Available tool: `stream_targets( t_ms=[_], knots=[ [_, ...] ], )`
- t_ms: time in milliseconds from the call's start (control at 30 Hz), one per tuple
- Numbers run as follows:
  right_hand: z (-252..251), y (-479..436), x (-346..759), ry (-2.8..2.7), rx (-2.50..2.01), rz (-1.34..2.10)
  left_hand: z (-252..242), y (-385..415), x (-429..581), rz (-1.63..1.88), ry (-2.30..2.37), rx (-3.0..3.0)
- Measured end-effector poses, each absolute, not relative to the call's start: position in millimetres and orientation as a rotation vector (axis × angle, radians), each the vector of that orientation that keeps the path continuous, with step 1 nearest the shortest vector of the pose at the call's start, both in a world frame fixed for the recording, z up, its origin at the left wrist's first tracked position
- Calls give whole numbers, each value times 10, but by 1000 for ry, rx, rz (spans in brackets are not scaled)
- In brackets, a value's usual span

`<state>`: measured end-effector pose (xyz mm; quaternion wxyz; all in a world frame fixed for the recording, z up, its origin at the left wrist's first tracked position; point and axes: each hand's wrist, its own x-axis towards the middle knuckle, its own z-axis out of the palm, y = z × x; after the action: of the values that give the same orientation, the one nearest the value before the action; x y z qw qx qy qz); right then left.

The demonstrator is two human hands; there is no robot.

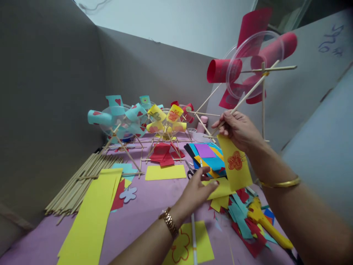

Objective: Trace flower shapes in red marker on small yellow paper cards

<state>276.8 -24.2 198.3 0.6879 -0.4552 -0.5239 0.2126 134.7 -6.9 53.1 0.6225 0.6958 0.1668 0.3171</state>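
My right hand pinches a thin wooden stick of the stand that carries a wheel of clear discs and red paper rolls. Below that hand hangs a yellow paper strip with a red scribbled butterfly-like drawing; its upper end lies against my palm, and I cannot tell how it is gripped. My left hand, fingers apart and empty, hovers by a yellow paper piece. Beneath my left forearm lie a yellow sheet with a red outlined shape and a white pen-like stick.
Blue and yellow paper wheels stand on stick frames at the back. Wooden sticks and long yellow strips lie left. A yellow glue gun rests on paper scraps at right. Scissors lie mid-table. Grey panels enclose the table.
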Motion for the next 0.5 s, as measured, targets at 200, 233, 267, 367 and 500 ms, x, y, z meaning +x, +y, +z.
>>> stream_targets(
  t_ms=[200,233,267,367,500],
  knots=[
    [1962,-258,2694,-1179,-1001,496,632,-138,1703,654,378,1585],
    [1976,-280,2693,-1184,-1012,479,584,-95,1716,630,407,1589],
    [1999,-313,2697,-1187,-1028,454,513,-39,1705,606,437,1586],
    [2114,-479,2723,-1187,-1057,343,243,159,1585,560,532,1550],
    [2310,-862,2808,-1221,-1036,138,-17,339,1445,524,598,1495]
  ],
)
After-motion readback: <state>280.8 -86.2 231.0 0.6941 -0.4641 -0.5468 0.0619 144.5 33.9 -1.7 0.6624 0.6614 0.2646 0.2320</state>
